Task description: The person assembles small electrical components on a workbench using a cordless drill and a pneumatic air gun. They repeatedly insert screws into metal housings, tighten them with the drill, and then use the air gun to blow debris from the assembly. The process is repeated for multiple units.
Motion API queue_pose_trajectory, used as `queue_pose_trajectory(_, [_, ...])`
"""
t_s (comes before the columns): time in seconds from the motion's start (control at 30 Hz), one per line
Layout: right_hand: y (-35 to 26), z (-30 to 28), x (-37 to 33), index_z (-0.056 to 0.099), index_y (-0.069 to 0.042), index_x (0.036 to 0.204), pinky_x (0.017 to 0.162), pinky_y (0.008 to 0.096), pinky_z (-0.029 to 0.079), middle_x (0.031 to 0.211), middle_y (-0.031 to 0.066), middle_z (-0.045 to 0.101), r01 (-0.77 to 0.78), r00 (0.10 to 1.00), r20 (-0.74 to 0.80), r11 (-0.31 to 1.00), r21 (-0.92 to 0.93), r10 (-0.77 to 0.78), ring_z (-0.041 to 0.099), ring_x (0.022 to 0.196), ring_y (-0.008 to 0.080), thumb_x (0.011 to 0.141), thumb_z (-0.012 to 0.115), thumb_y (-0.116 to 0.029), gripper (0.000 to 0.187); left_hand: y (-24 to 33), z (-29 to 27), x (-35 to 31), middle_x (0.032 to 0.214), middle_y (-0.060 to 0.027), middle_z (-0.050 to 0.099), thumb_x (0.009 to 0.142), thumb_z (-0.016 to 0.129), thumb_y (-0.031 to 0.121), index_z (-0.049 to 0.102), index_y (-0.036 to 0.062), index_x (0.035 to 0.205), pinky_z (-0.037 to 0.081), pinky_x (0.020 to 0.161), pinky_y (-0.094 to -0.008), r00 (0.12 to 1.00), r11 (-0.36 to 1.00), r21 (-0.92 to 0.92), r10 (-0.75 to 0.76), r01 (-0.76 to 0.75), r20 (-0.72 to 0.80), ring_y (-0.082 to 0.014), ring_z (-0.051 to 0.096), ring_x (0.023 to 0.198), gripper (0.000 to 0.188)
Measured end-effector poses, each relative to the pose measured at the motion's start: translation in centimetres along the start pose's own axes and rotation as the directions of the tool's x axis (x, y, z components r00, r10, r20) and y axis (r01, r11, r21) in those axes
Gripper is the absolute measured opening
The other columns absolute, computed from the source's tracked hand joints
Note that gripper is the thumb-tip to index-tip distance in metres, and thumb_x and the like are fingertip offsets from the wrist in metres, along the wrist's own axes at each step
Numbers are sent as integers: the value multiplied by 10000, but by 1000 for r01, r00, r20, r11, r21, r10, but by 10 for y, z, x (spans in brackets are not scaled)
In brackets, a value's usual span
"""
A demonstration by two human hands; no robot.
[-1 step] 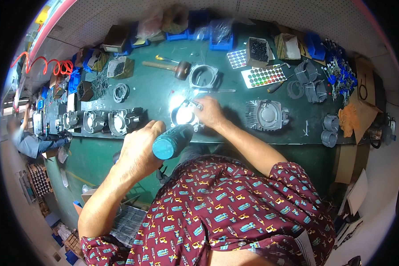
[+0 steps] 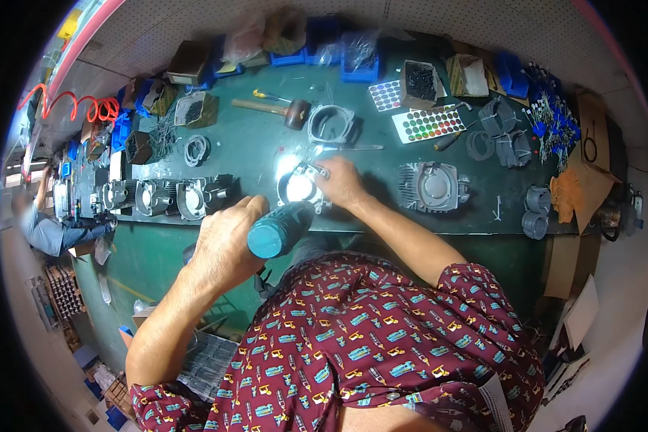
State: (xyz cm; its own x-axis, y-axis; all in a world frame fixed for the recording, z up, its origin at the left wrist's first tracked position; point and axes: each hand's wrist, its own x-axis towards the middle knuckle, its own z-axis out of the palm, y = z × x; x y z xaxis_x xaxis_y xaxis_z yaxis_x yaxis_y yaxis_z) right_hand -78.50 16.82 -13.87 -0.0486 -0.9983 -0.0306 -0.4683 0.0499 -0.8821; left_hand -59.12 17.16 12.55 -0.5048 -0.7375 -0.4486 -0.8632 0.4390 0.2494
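My left hand (image 2: 230, 241) is wrapped round a teal cordless power screwdriver (image 2: 272, 234), which points away from me and shines a bright light ahead. Its tip is hidden behind its body. In front of it, a round metal housing (image 2: 299, 189) lies on the table, partly washed out by the glare. My right hand (image 2: 340, 183) grips the right rim of this housing, its fingers closed over the edge. Just beyond sits a squarish metal ring frame (image 2: 330, 125), and a thin metal rod (image 2: 360, 147) lies between the two.
Finned metal housings (image 2: 194, 198) stand in a row at left; another finned housing (image 2: 433, 187) lies at right. A mallet (image 2: 292, 114), sticker sheets (image 2: 428, 124), a carton of dark screws (image 2: 419, 83) and blue bins (image 2: 360, 66) line the far side. A person (image 2: 47, 230) sits far left.
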Motion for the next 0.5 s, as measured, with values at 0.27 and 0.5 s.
queue_pose_trajectory(0.27, [-10, -8, -1, 757, -78, 1076, 814, 474, 533, 948, 218, 658, -27, 999, 46, 1000, -14, 28, 658, 923, 400, 780, 686, -225, 338, -2, -12, 9, 831, -209, 717, 759, 696, 197, 696, 30, 877, 578, 753, -462, 971, 998, 42, -49, 41, 234, -373, 717, 856, 204])
queue_pose_trajectory(0.5, [-1, -1, 2, 754, -62, 1074, 818, 468, 531, 964, 222, 665, 19, 999, 40, 1000, -17, -19, 662, 912, 400, 802, 700, -251, 335, -15, 2, -6, 820, -178, 722, 768, 777, 253, 690, 50, 981, 568, 730, -454, 990, 1000, -11, -17, 18, 142, -374, 708, 801, 307])
